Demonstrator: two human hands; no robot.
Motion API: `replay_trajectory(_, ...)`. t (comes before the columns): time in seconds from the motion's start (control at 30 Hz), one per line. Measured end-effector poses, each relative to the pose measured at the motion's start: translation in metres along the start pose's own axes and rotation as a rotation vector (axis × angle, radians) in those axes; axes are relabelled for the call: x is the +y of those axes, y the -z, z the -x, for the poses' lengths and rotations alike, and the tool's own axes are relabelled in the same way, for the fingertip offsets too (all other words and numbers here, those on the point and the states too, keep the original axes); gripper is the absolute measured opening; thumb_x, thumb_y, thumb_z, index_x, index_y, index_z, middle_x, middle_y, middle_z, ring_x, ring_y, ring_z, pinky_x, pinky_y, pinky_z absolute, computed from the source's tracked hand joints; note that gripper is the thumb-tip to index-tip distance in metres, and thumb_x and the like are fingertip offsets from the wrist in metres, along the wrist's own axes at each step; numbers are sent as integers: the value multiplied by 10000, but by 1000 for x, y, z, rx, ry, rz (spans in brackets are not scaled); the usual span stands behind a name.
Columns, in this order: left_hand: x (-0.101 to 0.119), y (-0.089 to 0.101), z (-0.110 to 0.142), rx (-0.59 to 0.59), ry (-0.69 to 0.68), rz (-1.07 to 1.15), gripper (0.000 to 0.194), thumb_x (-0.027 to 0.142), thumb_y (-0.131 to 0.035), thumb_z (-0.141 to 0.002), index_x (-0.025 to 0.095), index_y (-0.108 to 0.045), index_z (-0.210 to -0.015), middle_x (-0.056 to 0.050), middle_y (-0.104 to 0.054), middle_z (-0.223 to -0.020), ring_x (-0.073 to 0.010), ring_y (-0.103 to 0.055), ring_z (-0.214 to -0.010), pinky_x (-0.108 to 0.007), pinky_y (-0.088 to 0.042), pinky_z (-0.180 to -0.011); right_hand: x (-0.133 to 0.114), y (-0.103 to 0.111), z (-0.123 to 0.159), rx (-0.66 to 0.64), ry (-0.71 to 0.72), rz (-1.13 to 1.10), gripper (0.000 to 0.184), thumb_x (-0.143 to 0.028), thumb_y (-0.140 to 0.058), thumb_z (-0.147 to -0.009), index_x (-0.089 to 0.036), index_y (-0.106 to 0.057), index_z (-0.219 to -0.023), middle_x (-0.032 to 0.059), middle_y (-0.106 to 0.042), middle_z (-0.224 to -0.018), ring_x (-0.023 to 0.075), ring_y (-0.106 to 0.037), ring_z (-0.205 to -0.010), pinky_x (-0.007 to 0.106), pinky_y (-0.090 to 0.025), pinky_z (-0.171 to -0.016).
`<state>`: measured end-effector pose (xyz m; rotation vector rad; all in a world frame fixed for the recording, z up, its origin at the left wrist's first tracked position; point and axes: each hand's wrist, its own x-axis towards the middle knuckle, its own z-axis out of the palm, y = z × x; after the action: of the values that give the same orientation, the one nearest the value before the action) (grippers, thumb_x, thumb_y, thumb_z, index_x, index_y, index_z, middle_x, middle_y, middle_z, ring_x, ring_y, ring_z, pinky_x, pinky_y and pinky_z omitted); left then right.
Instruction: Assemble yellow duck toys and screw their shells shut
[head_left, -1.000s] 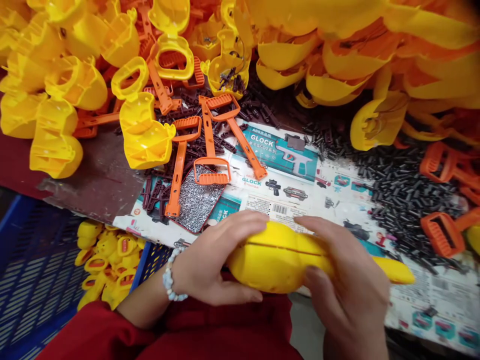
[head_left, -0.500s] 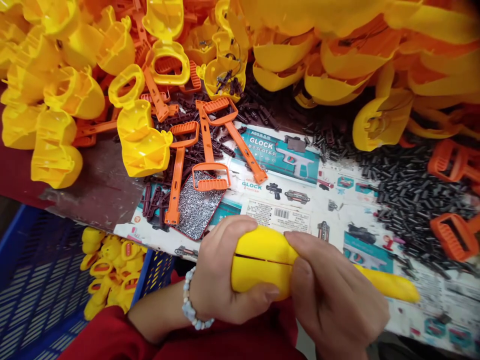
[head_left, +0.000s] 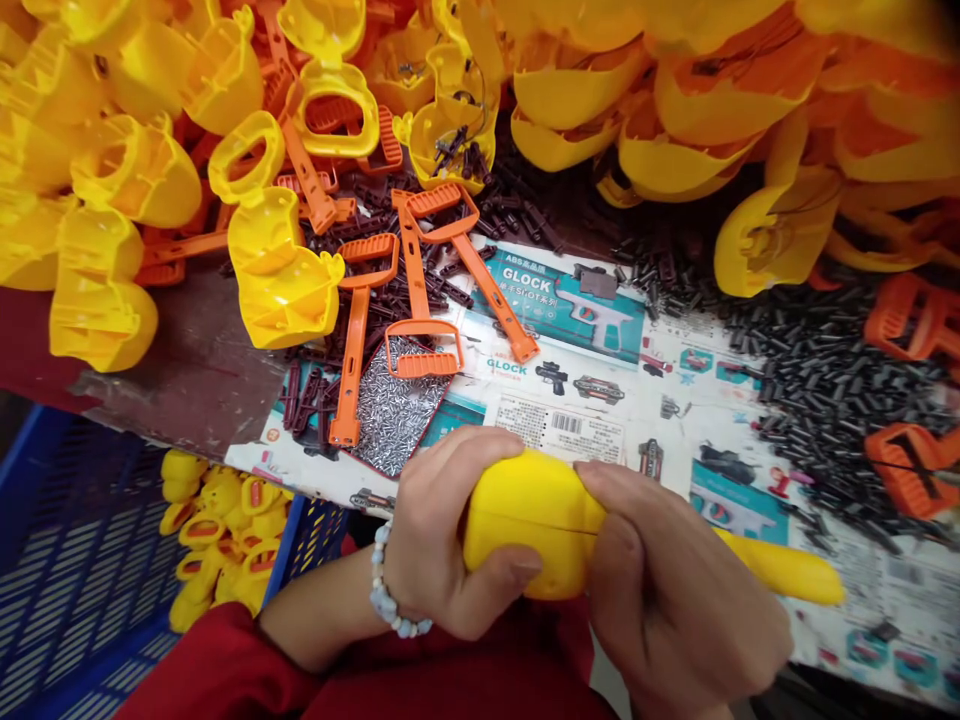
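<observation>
Hands pressing a yellow toy gun (head_left: pixel 529 520) together

The left hand (head_left: pixel 457 535) is wrapping around the gun's thick end while the right hand (head_left: pixel 679 590) is clamping the middle, both gripping firmly. The gun is crossing above the printed sheet's (head_left: pixel 570 435) lower edge, its barrel pointing right, with orange handles (head_left: pixel 360 330) lying beyond.

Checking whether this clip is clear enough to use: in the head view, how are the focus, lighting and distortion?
In the head view, the yellow plastic shell looks fairly sharp, with soft shadows from the left hand and right hand; lighting is even, without harsh glare; the shells at the top right look slightly soft; wide-angle distortion bends the frame edges.
</observation>
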<state>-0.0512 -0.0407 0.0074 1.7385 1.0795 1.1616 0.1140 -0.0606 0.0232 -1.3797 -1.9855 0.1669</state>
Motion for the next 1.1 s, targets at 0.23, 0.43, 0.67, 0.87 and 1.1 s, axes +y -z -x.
replay_trajectory(0.23, 0, 0, 2, -18, -15, 5, 521, 560, -474, -823, 179, -457, -1178, -140, -562, -1120, -272, -561, -1044, -423, -477, -862, 0, 2, 0, -30, -1, 13, 210, -69, -390, -932, -101, -559, -1051, 63, -577, -1027, 213, -575, -949, 326, -468, -886)
replay_trajectory(0.43, 2, 1, 0, -27, -18, -24, 459, 490, -470, -842, 153, -475, -1154, -145, -572, -1099, -261, -565, -1036, -406, -471, -868, 0, 0, 0, -2, -26, -43, 207, -55, -392, -933, -100, -565, -1037, 72, -576, -1005, 215, -581, -921, 339, -480, -848)
replay_trajectory(0.67, -4, 1, 2, -32, -66, -19, 461, 500, -492, -832, 157, -484, -1140, -129, -587, -1053, -253, -582, -989, -398, -473, -861, 1, -5, 2, 66, -2, -89, 178, -73, -418, -930, -98, -577, -1006, 63, -587, -993, 208, -583, -916, 327, -480, -839)
replay_trajectory(0.87, -3, 2, 15, -100, 74, -52, 766, 609, -531, -785, 175, -278, -1363, -199, -347, -1414, -336, -370, -1300, -489, -313, -1051, -2, -9, 1, 107, 7, 7, 206, -104, -368, -942, -95, -567, -997, 60, -586, -971, 203, -576, -902, 322, -452, -867)
replay_trajectory(1.1, 0, -2, 18, -94, 15, -81, 827, 614, -587, -737, 226, -251, -1386, -159, -218, -1499, -359, -212, -1378, -560, -144, -1109, -2, -5, -1, 32, -14, -58, 304, -225, -293, -980, -87, -535, -1101, 86, -533, -1128, 257, -503, -1074, 384, -397, -943)
